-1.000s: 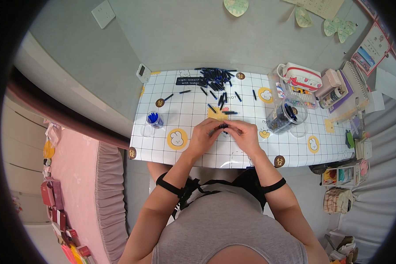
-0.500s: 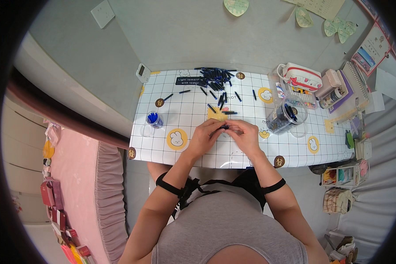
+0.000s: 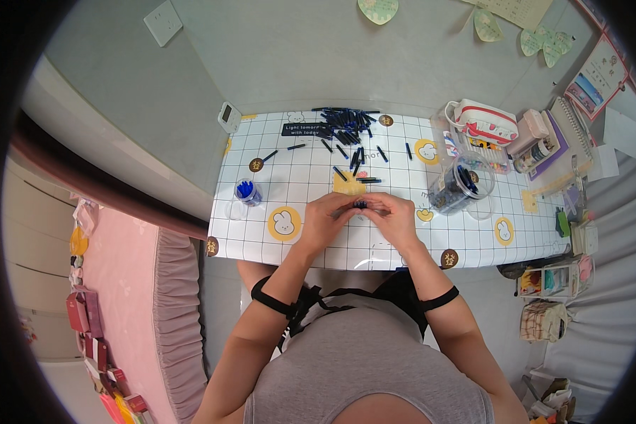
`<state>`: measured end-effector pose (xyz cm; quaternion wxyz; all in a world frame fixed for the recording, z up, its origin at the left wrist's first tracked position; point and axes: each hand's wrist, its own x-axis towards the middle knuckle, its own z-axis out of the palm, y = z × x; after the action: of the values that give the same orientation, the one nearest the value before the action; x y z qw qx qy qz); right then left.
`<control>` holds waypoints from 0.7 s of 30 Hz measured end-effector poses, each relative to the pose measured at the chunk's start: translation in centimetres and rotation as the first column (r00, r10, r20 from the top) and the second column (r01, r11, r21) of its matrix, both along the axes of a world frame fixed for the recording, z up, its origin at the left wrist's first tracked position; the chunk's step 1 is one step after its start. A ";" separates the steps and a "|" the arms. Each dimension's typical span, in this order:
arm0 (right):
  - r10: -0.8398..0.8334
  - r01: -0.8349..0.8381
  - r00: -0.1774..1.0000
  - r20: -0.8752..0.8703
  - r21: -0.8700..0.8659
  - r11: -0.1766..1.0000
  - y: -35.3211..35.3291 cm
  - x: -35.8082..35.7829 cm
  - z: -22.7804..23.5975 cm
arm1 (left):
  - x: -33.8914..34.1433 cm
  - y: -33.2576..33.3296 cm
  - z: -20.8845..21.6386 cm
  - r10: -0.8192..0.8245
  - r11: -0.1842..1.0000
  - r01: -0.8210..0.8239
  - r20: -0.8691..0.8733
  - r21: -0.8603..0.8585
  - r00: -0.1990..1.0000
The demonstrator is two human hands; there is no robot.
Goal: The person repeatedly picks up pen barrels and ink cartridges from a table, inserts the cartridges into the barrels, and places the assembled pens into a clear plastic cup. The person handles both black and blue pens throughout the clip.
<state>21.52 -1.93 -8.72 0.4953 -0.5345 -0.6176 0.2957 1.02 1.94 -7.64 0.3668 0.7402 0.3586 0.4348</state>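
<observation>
My left hand (image 3: 325, 218) and my right hand (image 3: 394, 213) meet over the near middle of the table, fingertips pinched together. Between them they hold dark blue ink cartridges (image 3: 361, 204), seen mostly end-on; how many, I cannot tell. Just beyond my fingers, a few loose cartridges (image 3: 369, 180) lie around a yellow printed square. Farther back is a heaped pile of the same cartridges (image 3: 346, 124), with several single ones strewn in front of it. A clear jar (image 3: 451, 192) holding more of them lies tilted to the right of my right hand.
At the left stands a small clear cup (image 3: 247, 192) of bright blue sticks, with a round clear lid (image 3: 236, 210) beside it. A white and red pencil case (image 3: 485, 123) rests on a clear tray at the back right. A small white timer (image 3: 228, 117) leans at the far left corner.
My left fingers have shifted slightly and bunched closer around the cartridges. Both hands stay in nearly the same place; the things on the table have not moved.
</observation>
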 end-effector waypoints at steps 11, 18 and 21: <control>0.005 -0.005 1.000 0.002 -0.023 1.000 0.0 0.0 0.1 | -0.2 -0.1 0.3 -0.006 0.999 0.006 0.001 -0.038 1.000; -0.096 0.058 0.977 0.191 0.195 0.979 -1.0 -0.4 0.9 | -0.5 -0.2 2.1 -0.064 0.997 0.069 -0.107 0.044 0.992; -0.079 0.014 0.966 0.246 0.257 0.966 -1.2 -0.8 2.1 | -1.5 -0.3 3.5 -0.074 0.993 0.085 -0.120 0.087 0.990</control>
<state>20.68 -3.15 -6.65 0.4832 -0.5148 -0.6958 0.1316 -0.48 1.60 -4.12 0.3279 0.7941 0.3290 0.3920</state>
